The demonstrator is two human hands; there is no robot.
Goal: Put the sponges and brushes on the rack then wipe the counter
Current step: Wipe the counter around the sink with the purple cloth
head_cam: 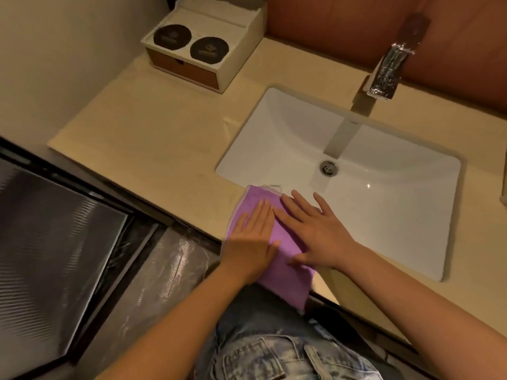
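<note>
Both hands lie flat and open, fingers straight and palms down. The left hand (248, 237) and right hand (315, 234) press side by side on a purple cloth (285, 281), neither one curled round it. The cloth sits on the narrow front strip of the beige counter (153, 138), just before the near-left corner of the white sink (384, 215). Its near end droops over the counter's front edge, and its far corner with a pale tag reaches the basin rim.

No sponges, brushes or rack show in this view, so the wiping stage looks to be the one in hand. To do it well, keep even downward pressure through both palms and draw the hanging end back onto the stone so it does not drag. Work in overlapping passes out across the broad bare stretch to the left. Go round the white box (238, 42) with its two dark discs (172, 36) at the back, and behind the faucet (386, 69).
</note>
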